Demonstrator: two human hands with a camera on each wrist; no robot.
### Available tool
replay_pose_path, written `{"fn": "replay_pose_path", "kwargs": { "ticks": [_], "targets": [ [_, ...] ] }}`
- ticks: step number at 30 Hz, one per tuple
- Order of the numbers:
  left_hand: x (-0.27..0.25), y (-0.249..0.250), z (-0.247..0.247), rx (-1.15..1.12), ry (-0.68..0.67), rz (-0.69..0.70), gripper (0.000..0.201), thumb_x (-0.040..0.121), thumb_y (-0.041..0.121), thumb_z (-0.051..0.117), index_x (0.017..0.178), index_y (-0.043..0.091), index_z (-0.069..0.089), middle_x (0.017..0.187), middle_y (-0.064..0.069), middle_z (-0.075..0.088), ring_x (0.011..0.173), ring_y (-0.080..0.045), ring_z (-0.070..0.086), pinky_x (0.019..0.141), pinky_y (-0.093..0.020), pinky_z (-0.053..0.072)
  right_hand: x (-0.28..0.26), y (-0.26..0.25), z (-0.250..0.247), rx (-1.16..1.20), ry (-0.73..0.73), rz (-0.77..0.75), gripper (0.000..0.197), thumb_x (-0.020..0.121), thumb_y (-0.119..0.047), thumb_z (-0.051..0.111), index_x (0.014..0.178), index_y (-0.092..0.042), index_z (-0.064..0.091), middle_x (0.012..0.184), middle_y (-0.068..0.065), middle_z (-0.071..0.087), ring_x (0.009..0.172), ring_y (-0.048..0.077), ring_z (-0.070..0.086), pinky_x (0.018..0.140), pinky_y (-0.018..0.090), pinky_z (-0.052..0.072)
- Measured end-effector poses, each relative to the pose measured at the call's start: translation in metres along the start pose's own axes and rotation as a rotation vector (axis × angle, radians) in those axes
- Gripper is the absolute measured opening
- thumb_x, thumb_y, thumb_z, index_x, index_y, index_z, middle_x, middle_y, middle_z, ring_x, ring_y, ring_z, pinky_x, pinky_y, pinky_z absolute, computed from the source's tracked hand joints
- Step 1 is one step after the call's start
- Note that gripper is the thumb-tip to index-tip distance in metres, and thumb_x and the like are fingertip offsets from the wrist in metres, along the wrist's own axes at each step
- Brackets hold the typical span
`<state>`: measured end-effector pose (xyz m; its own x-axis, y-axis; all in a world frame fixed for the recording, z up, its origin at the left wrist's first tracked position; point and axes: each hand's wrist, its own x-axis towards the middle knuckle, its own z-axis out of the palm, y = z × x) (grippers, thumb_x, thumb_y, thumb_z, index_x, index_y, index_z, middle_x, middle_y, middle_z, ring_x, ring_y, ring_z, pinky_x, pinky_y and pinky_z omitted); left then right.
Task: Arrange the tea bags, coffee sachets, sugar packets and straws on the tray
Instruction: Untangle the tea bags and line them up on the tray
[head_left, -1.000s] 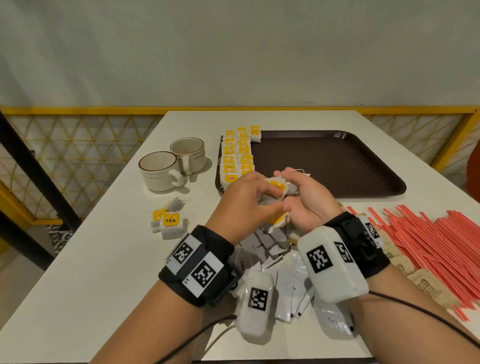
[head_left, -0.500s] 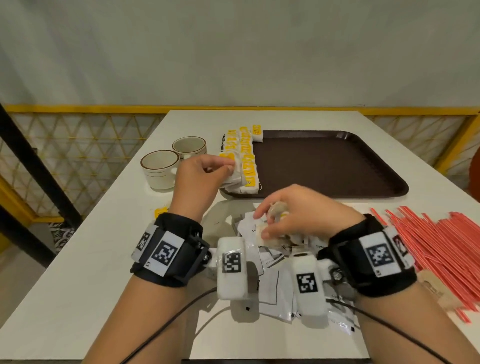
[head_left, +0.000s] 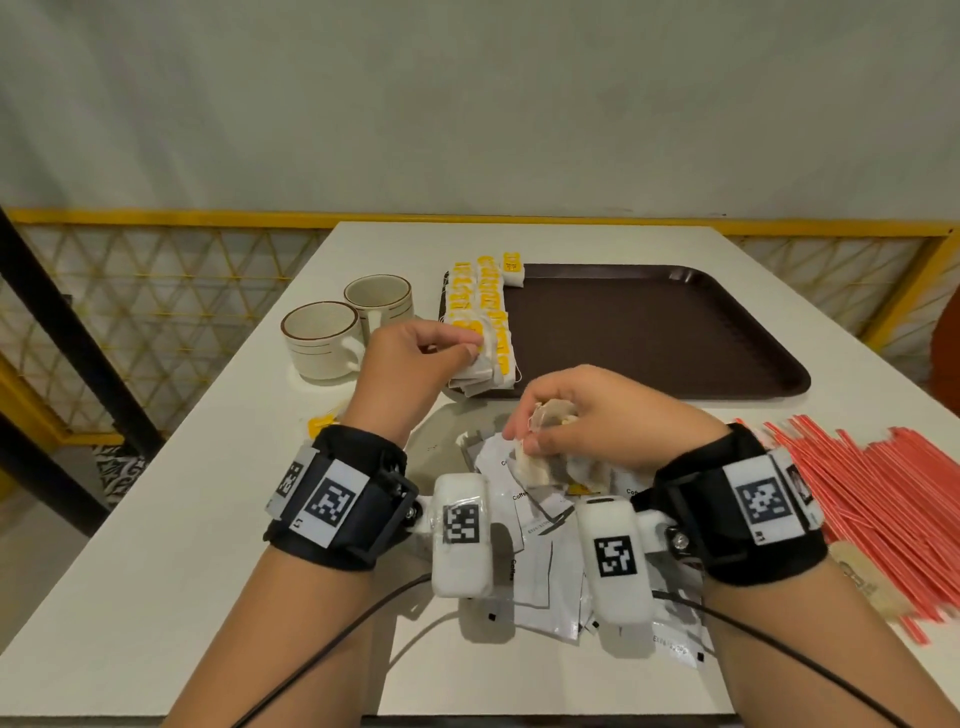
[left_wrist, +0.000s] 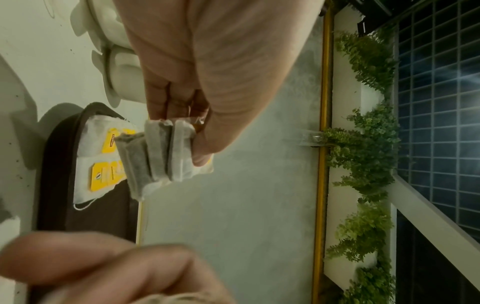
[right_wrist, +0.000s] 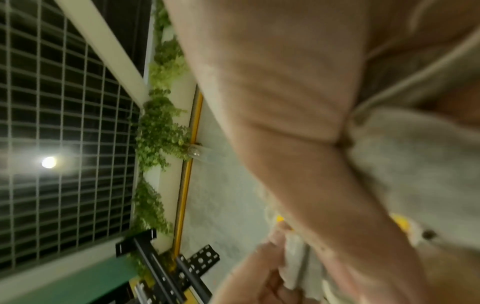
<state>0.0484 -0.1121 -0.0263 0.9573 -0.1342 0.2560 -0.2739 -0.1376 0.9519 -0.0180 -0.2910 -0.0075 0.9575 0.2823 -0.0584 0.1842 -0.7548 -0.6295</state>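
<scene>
My left hand (head_left: 415, 358) pinches a small stack of tea bags (left_wrist: 158, 152) just above the near left corner of the brown tray (head_left: 649, 332). Two rows of yellow-tagged tea bags (head_left: 483, 306) line the tray's left edge. My right hand (head_left: 582, 421) grips more tea bags (head_left: 550, 415) over a heap of white coffee sachets (head_left: 540, 561) on the table. Red straws (head_left: 878, 499) lie in a pile at the right, with brown sugar packets (head_left: 862, 577) partly under them. The right wrist view is blurred and shows mostly palm.
Two cream cups (head_left: 343, 332) stand left of the tray. A yellow-tagged tea bag (head_left: 323, 423) peeks out beside my left wrist. A yellow lattice railing (head_left: 156, 322) runs around the white table (head_left: 130, 571); the wall is close behind.
The hands parted from a shared bundle. My left hand carried tea bags to the tray's near left corner; my right hand dropped toward the sachet heap with the others.
</scene>
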Motion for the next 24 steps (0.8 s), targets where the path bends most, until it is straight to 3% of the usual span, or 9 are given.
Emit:
{"fn": "replay_pose_path", "kwargs": {
  "ticks": [2, 4, 6, 8, 12, 13, 17, 21, 24],
  "targets": [
    [-0.001, 0.0, 0.001, -0.002, -0.023, -0.004, 0.021, 0.083, 0.004, 0.068, 0.078, 0.023, 0.073, 0.082, 0.007, 0.071, 0.078, 0.0, 0.064, 0.071, -0.011, 0.047, -0.001, -0.003, -0.005, 0.164, 0.061, -0.049, 0.009, 0.086, -0.013, 0.068, 0.087, -0.021, 0.066, 0.077, -0.015, 0.066, 0.07, -0.004, 0.059, 0.067, 0.019, 0.044],
    [-0.002, 0.001, 0.002, -0.01, -0.059, -0.011, 0.02, 0.083, 0.005, 0.067, 0.077, 0.023, 0.073, 0.081, 0.004, 0.072, 0.08, -0.005, 0.065, 0.073, -0.015, 0.048, -0.001, -0.007, -0.007, 0.391, 0.134, -0.098, 0.006, 0.089, -0.008, 0.064, 0.09, -0.014, 0.064, 0.068, -0.008, 0.062, 0.063, 0.006, 0.056, 0.062, 0.022, 0.042],
    [-0.003, 0.002, 0.004, -0.003, -0.104, -0.017, 0.018, 0.084, 0.006, 0.068, 0.077, 0.022, 0.074, 0.084, 0.002, 0.074, 0.083, -0.008, 0.067, 0.075, -0.017, 0.049, 0.0, -0.013, -0.012, 0.643, 0.197, -0.116, 0.008, 0.089, -0.015, 0.063, 0.093, -0.008, 0.062, 0.067, 0.002, 0.06, 0.06, 0.013, 0.054, 0.059, 0.028, 0.042],
    [-0.004, 0.003, 0.005, 0.009, -0.127, -0.016, 0.017, 0.084, 0.008, 0.068, 0.076, 0.022, 0.074, 0.086, 0.002, 0.074, 0.086, -0.01, 0.068, 0.078, -0.019, 0.051, 0.001, -0.016, -0.019, 0.734, 0.259, -0.104, 0.022, 0.082, -0.026, 0.065, 0.089, -0.007, 0.06, 0.066, 0.0, 0.061, 0.058, 0.012, 0.058, 0.054, 0.024, 0.046],
    [-0.004, 0.002, 0.004, 0.009, -0.108, 0.006, 0.022, 0.084, 0.005, 0.068, 0.077, 0.024, 0.073, 0.087, -0.002, 0.073, 0.088, -0.014, 0.066, 0.081, -0.023, 0.051, 0.001, -0.015, -0.025, 0.566, 0.353, -0.088, 0.011, 0.082, -0.011, 0.072, 0.086, -0.009, 0.062, 0.075, 0.011, 0.065, 0.066, 0.033, 0.061, 0.059, 0.034, 0.047],
    [-0.003, 0.002, 0.004, 0.0, -0.098, 0.01, 0.022, 0.083, 0.004, 0.068, 0.077, 0.024, 0.073, 0.086, -0.002, 0.072, 0.087, -0.014, 0.066, 0.081, -0.024, 0.051, 0.001, -0.015, -0.024, 0.557, 0.36, -0.082, 0.012, 0.082, -0.015, 0.073, 0.084, -0.009, 0.063, 0.076, 0.013, 0.067, 0.065, 0.033, 0.061, 0.059, 0.033, 0.046],
    [-0.003, 0.0, 0.004, -0.031, -0.062, 0.023, 0.02, 0.082, 0.002, 0.069, 0.079, 0.021, 0.074, 0.084, 0.0, 0.069, 0.086, -0.013, 0.065, 0.081, -0.026, 0.052, 0.0, -0.019, -0.018, 0.608, 0.338, -0.052, 0.038, 0.071, -0.045, 0.07, 0.072, -0.008, 0.058, 0.059, 0.003, 0.059, 0.048, 0.006, 0.05, 0.049, 0.019, 0.038],
    [-0.003, 0.0, 0.006, -0.033, -0.042, 0.037, 0.025, 0.081, 0.0, 0.069, 0.077, 0.024, 0.073, 0.085, 0.002, 0.069, 0.088, -0.012, 0.064, 0.083, -0.026, 0.052, 0.003, -0.016, -0.016, 0.41, 0.343, -0.018, 0.02, 0.079, -0.006, 0.073, 0.071, -0.011, 0.056, 0.063, 0.002, 0.056, 0.053, 0.007, 0.051, 0.051, 0.022, 0.041],
    [-0.004, 0.0, 0.007, -0.003, -0.053, 0.038, 0.027, 0.081, 0.0, 0.067, 0.076, 0.026, 0.072, 0.084, 0.005, 0.069, 0.087, -0.01, 0.064, 0.082, -0.023, 0.052, 0.003, -0.017, -0.021, 0.214, 0.302, -0.039, 0.017, 0.075, -0.005, 0.073, 0.082, -0.016, 0.062, 0.081, -0.003, 0.062, 0.069, 0.008, 0.056, 0.065, 0.031, 0.049]
  ]
}}
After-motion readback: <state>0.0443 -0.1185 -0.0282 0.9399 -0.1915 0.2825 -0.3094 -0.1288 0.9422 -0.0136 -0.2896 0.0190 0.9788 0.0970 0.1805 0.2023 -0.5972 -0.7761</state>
